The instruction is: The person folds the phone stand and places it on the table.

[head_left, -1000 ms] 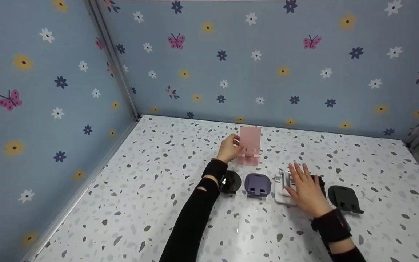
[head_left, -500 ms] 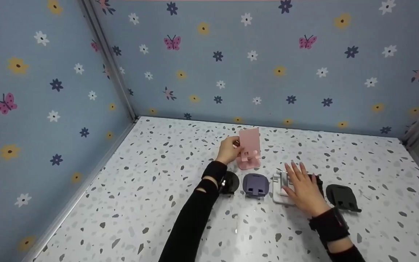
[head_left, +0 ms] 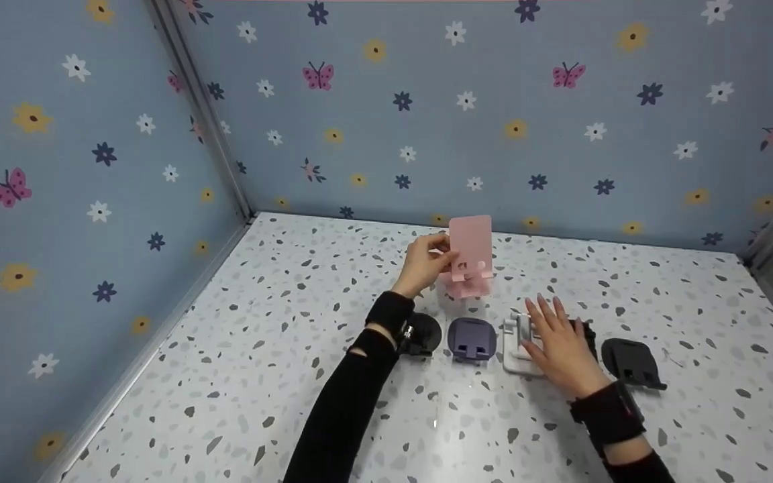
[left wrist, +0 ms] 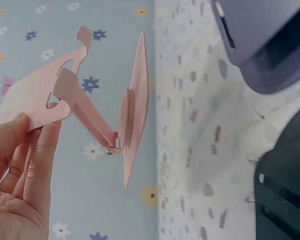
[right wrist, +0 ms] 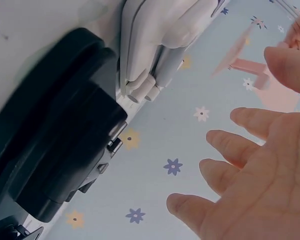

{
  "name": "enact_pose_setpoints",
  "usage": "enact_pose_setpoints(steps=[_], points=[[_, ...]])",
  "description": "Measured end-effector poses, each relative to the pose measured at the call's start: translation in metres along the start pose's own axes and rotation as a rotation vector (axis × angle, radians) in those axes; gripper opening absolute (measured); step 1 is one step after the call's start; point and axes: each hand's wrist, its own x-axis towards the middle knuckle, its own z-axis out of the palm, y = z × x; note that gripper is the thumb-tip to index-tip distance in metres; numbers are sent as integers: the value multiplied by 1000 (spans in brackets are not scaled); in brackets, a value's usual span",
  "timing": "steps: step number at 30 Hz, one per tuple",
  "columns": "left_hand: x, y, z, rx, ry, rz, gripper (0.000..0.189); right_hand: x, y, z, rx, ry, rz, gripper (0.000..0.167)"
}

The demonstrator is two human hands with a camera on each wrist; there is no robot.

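My left hand (head_left: 422,265) pinches the side edge of a pink phone stand (head_left: 471,243) between thumb and fingers. In the left wrist view its round base (left wrist: 136,112) hangs apart from the table, joined to the back plate by a hinged arm (left wrist: 96,119). My right hand (head_left: 564,353), fingers straight and spread, hovers over a white phone stand (head_left: 519,365) and a black phone stand (head_left: 588,335), partly hiding both. The right wrist view shows a gap between its fingers and the folded black stand (right wrist: 65,145).
A purple folded stand (head_left: 472,339) lies mid-row. Left of it is a black stand (head_left: 427,334), partly behind the left wrist. A dark green-black stand (head_left: 631,363) lies at the right end. Flowered walls (head_left: 386,121) border the speckled table (head_left: 225,376) at back and left.
My left hand has raised the pink phone stand and moved it slightly back and to the right; it also tilted on the way. The right hand has hardly moved.
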Motion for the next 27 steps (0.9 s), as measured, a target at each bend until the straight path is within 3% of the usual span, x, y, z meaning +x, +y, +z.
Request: enact_pose_setpoints(steps=[4,19,22,27], points=[[-8,11,-4,-26,-40,37,11,1,-2,-3,42,-16,-1,65],[-52,30,-10,-153,-114,74,18,3,-16,-7,424,-36,-38,55],[-61,34,-9,-168,-134,58,18,3,-18,-7,613,-117,6,56],[-76,36,-8,-140,-174,58,17,5,-18,-3,1047,-294,105,65]])
